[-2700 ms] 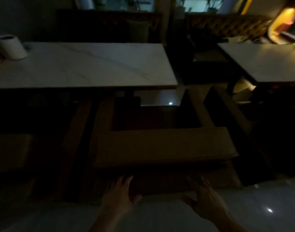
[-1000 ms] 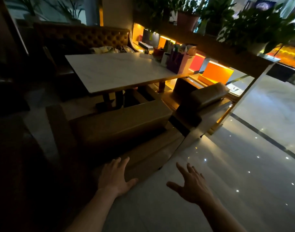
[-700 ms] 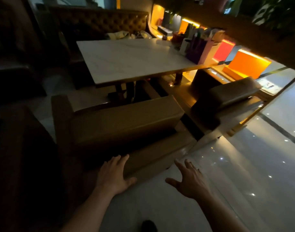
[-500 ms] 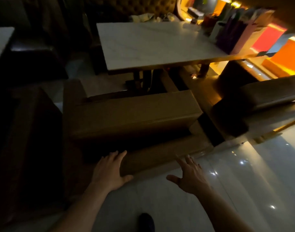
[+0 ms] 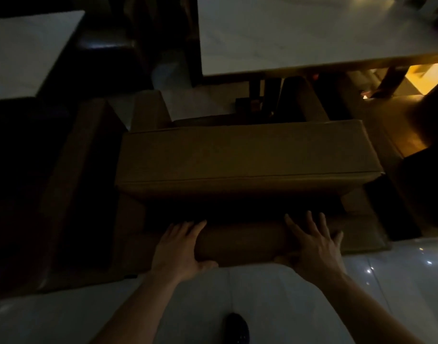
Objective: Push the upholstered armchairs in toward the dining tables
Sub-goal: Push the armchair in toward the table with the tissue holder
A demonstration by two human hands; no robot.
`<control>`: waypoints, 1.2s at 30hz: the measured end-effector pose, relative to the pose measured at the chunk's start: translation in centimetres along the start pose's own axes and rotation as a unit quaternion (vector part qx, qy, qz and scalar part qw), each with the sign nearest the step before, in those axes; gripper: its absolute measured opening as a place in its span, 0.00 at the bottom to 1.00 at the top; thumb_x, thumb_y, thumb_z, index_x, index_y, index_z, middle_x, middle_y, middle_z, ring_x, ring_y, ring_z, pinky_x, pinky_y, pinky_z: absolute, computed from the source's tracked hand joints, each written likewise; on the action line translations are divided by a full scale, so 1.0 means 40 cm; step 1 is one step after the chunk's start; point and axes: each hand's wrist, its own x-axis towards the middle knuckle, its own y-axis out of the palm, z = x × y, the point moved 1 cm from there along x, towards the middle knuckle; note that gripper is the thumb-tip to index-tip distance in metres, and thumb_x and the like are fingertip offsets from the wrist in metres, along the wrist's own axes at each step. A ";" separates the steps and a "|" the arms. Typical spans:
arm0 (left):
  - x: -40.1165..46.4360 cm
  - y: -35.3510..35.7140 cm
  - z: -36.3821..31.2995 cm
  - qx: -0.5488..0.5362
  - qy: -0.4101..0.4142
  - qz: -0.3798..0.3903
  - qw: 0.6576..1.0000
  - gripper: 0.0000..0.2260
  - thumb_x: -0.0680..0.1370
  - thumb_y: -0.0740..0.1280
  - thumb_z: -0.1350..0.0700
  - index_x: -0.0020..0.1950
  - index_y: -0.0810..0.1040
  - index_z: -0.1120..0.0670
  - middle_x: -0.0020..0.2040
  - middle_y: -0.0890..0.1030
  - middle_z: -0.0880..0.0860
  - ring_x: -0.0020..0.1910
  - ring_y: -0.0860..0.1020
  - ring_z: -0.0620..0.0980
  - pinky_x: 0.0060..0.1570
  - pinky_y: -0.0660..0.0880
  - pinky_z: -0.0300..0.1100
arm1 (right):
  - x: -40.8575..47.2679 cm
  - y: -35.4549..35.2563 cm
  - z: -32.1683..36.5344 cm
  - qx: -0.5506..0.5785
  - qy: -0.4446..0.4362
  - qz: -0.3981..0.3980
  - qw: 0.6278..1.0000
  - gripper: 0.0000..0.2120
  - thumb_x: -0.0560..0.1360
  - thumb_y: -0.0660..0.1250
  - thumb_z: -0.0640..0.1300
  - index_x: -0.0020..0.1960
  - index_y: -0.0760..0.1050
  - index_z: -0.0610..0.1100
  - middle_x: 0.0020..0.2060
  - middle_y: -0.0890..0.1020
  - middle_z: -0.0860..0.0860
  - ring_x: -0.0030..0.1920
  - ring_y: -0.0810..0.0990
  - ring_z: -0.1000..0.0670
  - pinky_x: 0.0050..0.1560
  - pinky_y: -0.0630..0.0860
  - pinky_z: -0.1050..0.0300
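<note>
A tan upholstered armchair (image 5: 245, 155) stands directly below me, its padded backrest towards me and its arms reaching towards a white marble dining table (image 5: 300, 33). My left hand (image 5: 180, 247) and my right hand (image 5: 312, 244) both grip the chair's lower back rail, fingers over the top edge and thumbs underneath. The seat itself is hidden under the backrest and in shadow. The table's dark pedestal (image 5: 262, 95) shows beyond the chair.
A second armchair (image 5: 71, 182) stands close on the left in deep shadow, before another white table (image 5: 26, 45). A third armchair (image 5: 411, 135) is at the right, near orange light. Glossy pale floor (image 5: 387, 281) lies under me, with a dark shoe (image 5: 236, 327).
I turned right from the first table to this one, stepped up to its armchair, and both hands went from hovering open to gripping the lower back rail.
</note>
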 end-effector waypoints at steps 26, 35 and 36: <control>-0.234 0.156 0.095 -0.039 0.002 -0.094 0.995 0.49 0.62 0.57 0.20 0.79 0.51 0.40 0.78 0.60 0.47 0.77 0.56 0.49 0.77 0.45 0.50 | -0.199 0.101 0.098 -0.030 -0.015 0.031 0.999 0.51 0.66 0.55 0.80 0.78 0.34 0.62 0.80 0.40 0.43 0.77 0.36 0.33 0.72 0.51 0.24; -0.405 0.238 0.140 -0.073 0.018 -0.120 0.990 0.47 0.64 0.56 0.18 0.78 0.54 0.39 0.76 0.62 0.45 0.76 0.56 0.47 0.76 0.40 0.49 | -0.336 0.147 0.163 -0.037 0.008 0.116 0.993 0.53 0.60 0.53 0.84 0.68 0.22 0.66 0.79 0.35 0.45 0.77 0.34 0.34 0.73 0.50 0.25; -0.405 0.242 0.145 -0.072 0.020 -0.117 0.990 0.47 0.64 0.56 0.19 0.78 0.54 0.38 0.76 0.61 0.44 0.77 0.55 0.47 0.76 0.40 0.49 | -0.340 0.142 0.168 -0.038 0.016 0.118 0.992 0.54 0.58 0.52 0.85 0.68 0.22 0.66 0.79 0.35 0.45 0.77 0.35 0.34 0.73 0.51 0.26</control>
